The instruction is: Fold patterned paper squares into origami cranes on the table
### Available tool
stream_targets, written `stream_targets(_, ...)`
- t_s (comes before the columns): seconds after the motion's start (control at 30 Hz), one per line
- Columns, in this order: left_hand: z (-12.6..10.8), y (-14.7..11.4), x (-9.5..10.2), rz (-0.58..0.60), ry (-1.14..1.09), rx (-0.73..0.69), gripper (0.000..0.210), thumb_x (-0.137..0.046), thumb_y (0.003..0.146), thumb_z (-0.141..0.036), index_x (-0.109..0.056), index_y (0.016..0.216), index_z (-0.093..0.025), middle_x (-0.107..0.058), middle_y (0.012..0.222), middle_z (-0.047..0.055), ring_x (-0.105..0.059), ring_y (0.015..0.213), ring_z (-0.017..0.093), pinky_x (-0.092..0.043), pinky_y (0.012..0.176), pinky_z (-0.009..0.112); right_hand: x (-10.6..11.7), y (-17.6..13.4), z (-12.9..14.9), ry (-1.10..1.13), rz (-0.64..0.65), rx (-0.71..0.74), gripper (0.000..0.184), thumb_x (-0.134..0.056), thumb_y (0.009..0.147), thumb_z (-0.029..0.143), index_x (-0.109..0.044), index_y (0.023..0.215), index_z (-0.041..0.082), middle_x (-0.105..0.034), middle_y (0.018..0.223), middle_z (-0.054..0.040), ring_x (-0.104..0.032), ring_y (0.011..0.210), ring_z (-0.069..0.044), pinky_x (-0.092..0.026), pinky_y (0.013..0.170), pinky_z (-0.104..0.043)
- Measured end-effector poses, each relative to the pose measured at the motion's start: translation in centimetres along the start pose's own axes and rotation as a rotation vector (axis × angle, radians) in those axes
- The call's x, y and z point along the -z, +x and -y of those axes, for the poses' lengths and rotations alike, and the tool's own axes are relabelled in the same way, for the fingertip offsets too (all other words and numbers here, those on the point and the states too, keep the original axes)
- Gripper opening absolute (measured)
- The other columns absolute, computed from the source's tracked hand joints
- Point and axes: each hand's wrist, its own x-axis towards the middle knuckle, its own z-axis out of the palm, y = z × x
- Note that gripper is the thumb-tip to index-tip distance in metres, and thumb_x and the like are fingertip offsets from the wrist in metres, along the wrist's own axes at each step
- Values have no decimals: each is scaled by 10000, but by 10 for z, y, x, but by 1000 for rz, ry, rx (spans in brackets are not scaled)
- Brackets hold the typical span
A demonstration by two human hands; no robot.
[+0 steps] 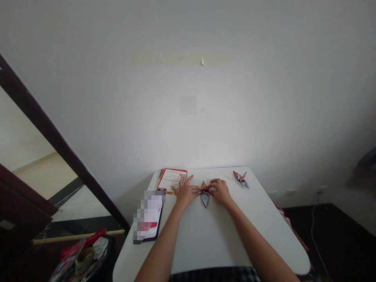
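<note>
A folded paper piece (205,199) with patterned print, pointed at its far and near ends, lies on the white table between my two hands. My left hand (185,193) pinches its left side near the middle, the other fingers spread over the edge of a stack of printed sheets (172,179). From the right, my right hand (219,191) holds the same piece, fingers bent and fingertips pressed at its middle. The fingers hide part of the folds there. A second folded paper piece (241,179), similarly printed and pointed, rests apart at the table's far right.
The small white table (211,243) stands against a wall (223,133). A phone (149,216), partly pixelated, lies at its left edge. On the floor at left is a bag of odds and ends (85,256). A cable (313,231) runs down the wall at right.
</note>
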Motion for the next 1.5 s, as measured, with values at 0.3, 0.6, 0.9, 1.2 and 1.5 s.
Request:
stream_targets(0.3,0,-6,-11,-128,12,-66,155,-684,808,-438,-745,944,-481,-487,1466,-79,-278,1400,356,7,1071,788,1,-10,9,-4,-124,74,150,-651,839,218,-762,928,268,-638,1056,-87,-489,1093,-262,-396,969,-365)
stream_targets(0.6,-3,-5,-8,-94,60,-43,177,-649,820,-485,-733,975,-507,-428,1510,-83,-264,1410,371,-56,1063,797,6,-11,12,-72,-81,67,163,-629,872,234,-757,963,280,-642,1080,-70,-473,1122,-242,-387,983,-341)
stream_targets(0.9,-4,-10,-5,-79,86,-47,241,-668,779,-546,-722,1011,-509,-399,1534,-54,-248,1421,383,-68,1058,797,15,-15,12,-95,-15,110,195,-644,877,376,-729,1039,307,-627,1137,-66,-465,1160,-253,-396,979,-373)
stream_targets(1.2,-6,-10,-12,-165,46,-97,176,-668,818,-425,-730,975,-476,-483,1466,-104,-302,1385,334,-58,1089,774,7,-17,15,-186,-85,83,201,-598,907,374,-713,1013,246,-615,1121,-90,-461,1145,-250,-403,959,-359)
stream_targets(1.5,-10,-9,-7,-112,76,-29,169,-684,775,-497,-740,932,-472,-433,1506,-127,-257,1410,359,-95,1073,786,15,-16,18,-240,-54,78,218,-619,888,397,-713,1054,292,-609,1170,-68,-428,1201,-249,-366,1001,-377)
